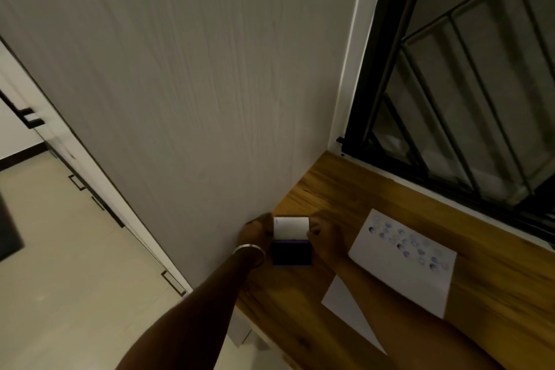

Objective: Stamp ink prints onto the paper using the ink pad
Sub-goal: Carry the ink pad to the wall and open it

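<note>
On the brown wooden table lies the flat white paper dotted with round blue prints, and just past it the left hand and right hand seem to pinch the white lid standing up over the dark square ink pad.

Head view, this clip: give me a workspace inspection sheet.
Surface: wooden counter, in the corner by the wall.
Job's things: ink pad open, white lid raised; paper to its right, bearing many bluish prints.
Clutter: nothing seen.
Grips: left hand holds the pad's left side; right hand pinches the lid's right edge.
Cables: nothing seen.
Surroundings: pale wall, barred window, cabinets, tiled floor.
</note>
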The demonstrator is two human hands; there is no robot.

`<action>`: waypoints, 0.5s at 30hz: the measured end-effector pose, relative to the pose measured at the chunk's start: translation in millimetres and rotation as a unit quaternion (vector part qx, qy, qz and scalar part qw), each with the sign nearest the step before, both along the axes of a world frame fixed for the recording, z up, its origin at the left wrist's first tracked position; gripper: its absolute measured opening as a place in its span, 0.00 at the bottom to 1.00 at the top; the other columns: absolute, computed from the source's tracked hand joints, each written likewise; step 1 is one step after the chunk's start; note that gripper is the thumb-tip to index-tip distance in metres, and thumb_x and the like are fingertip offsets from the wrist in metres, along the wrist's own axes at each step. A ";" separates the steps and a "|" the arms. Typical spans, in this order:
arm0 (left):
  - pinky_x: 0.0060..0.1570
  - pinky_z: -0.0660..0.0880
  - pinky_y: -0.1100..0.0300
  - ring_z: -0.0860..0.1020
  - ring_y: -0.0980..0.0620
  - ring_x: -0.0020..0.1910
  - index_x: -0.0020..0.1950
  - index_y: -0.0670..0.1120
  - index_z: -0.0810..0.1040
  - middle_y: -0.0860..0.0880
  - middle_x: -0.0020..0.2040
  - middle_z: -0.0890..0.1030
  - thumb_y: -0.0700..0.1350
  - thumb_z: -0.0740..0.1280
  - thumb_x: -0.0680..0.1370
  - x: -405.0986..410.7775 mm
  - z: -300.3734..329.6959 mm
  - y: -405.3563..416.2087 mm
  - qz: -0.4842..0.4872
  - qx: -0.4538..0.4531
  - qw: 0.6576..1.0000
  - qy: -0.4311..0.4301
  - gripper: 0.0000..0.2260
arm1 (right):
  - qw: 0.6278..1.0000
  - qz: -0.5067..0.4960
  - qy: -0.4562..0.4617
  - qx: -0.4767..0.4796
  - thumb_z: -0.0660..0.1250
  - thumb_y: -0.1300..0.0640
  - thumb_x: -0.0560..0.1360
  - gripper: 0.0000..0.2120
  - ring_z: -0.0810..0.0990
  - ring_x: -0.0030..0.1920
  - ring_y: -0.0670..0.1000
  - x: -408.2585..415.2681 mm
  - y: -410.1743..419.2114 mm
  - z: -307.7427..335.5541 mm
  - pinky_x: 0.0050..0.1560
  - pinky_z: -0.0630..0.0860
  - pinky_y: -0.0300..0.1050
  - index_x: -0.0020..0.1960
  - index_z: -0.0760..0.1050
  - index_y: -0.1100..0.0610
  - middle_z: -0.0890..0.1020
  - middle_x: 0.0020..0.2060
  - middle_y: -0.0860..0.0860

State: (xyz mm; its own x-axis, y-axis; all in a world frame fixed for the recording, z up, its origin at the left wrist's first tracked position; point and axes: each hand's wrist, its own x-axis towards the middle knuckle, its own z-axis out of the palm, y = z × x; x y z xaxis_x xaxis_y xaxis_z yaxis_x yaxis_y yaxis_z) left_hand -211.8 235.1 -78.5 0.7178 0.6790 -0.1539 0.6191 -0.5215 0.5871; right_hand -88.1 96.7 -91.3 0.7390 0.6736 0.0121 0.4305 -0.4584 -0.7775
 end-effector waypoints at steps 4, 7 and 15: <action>0.65 0.70 0.55 0.75 0.44 0.65 0.70 0.46 0.71 0.43 0.66 0.77 0.45 0.61 0.79 -0.2 1.5 1.3 -0.008 0.003 1.000 0.002 0.18 | 1.000 0.003 0.005 -0.005 0.64 0.66 0.76 0.10 0.81 0.56 0.61 -1.0 0.3 0.2 0.54 0.80 0.50 0.54 0.79 0.69 0.82 0.53 0.63; 0.60 0.71 0.55 0.77 0.43 0.62 0.69 0.47 0.72 0.43 0.64 0.78 0.45 0.64 0.77 -2.6 2.5 -0.2 -0.008 0.016 1.000 -0.002 0.19 | 1.000 0.010 0.007 -0.016 0.64 0.65 0.76 0.10 0.81 0.57 0.60 -1.5 0.3 0.2 0.55 0.81 0.51 0.55 0.79 0.68 0.82 0.54 0.63; 0.61 0.71 0.55 0.77 0.42 0.61 0.68 0.44 0.73 0.41 0.63 0.79 0.43 0.64 0.77 -3.9 3.7 -0.2 -0.006 0.021 1.000 -0.020 0.19 | 0.999 0.002 0.017 -0.031 0.64 0.64 0.77 0.10 0.80 0.57 0.60 -2.4 1.0 -1.3 0.55 0.80 0.48 0.56 0.78 0.67 0.82 0.55 0.61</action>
State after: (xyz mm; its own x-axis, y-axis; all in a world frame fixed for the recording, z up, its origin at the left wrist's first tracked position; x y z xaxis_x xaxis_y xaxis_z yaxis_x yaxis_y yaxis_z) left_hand -215.7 234.9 -74.9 0.7313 0.6752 -0.0964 0.5887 -0.5536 0.5891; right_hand -90.5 97.7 -92.7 0.7352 0.6757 -0.0543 0.4071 -0.5042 -0.7616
